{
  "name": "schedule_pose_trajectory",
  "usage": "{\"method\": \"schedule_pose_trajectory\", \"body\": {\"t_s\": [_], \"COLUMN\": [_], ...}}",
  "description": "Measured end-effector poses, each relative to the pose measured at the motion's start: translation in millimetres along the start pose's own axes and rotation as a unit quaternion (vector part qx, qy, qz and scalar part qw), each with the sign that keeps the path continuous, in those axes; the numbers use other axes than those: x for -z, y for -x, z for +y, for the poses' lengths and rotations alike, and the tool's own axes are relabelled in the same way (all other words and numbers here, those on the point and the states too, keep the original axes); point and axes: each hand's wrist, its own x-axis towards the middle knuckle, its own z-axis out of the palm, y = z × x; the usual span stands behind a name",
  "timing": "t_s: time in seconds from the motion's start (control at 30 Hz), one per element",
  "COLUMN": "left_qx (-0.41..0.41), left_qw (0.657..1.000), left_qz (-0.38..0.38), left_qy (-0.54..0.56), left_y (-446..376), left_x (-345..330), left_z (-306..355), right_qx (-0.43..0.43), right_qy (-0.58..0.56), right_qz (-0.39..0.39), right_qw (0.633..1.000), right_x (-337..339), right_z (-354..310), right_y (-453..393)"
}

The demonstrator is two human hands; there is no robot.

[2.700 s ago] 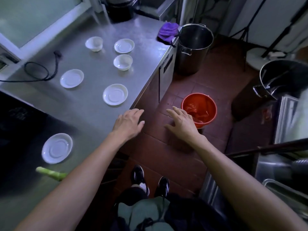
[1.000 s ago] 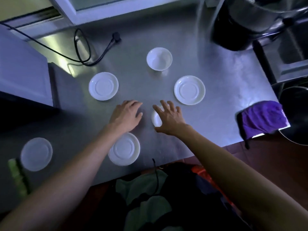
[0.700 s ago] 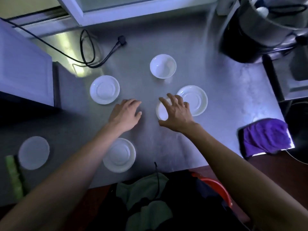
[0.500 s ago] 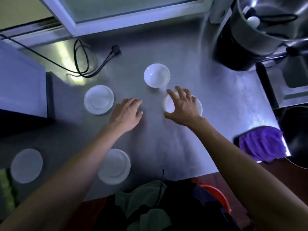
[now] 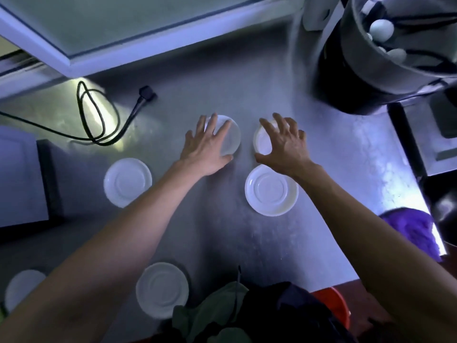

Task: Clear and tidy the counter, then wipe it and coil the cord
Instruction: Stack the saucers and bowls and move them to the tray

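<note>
— What is found nearest on the brushed steel counter (image 5: 247, 243)?

— A round white saucer (image 5: 162, 290) at the near edge is seen first, then a second white saucer (image 5: 271, 190) just short of the right hand (image 5: 284, 147), and a third white saucer (image 5: 127, 185) off to the left.

— And the hands themselves?

— Each is laid over its own small white bowl. The left bowl (image 5: 231, 139) is covered by the left hand (image 5: 206, 147), fingers spread and fairly straight over the rim — whether it is gripped cannot be told. The right bowl (image 5: 261, 142) is bracketed by curved right fingers and thumb, which appear to be closing on its rim.

— Which relation is the next move judged to turn on?

— The bowls sit side by side, directly under the palms, with a narrow gap between them; neither hand needs to cross over. A straight lift is probably called for, the second saucer lying just near of the right bowl.

— Farther back?

— A loose black power cord (image 5: 99, 120) lies uncoiled at the far left, and a crumpled purple cloth (image 5: 415, 231) waits at the right edge.
</note>
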Motion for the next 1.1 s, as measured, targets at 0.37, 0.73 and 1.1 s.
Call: {"method": "schedule_pose_trajectory", "body": {"t_s": [0.37,0.73,1.1], "left_qx": [0.007,0.060,0.131], "left_qw": [0.999,0.997,0.987], "left_qz": [-0.018,0.013,0.051], "left_qy": [0.037,0.046,0.074], "left_y": [-27,57,179], "left_x": [-9,-14,-43], "left_z": [0,-16,-44], "right_qx": [0.011,0.037,0.133], "right_qy": [-0.005,-0.006,0.007], "right_qz": [0.001,-0.008,-0.023], "right_qw": [1.000,0.999,0.991], "right_x": [-6,2,-26], "right_z": [0,-34,-108], "right_y": [-17,25,101]}}
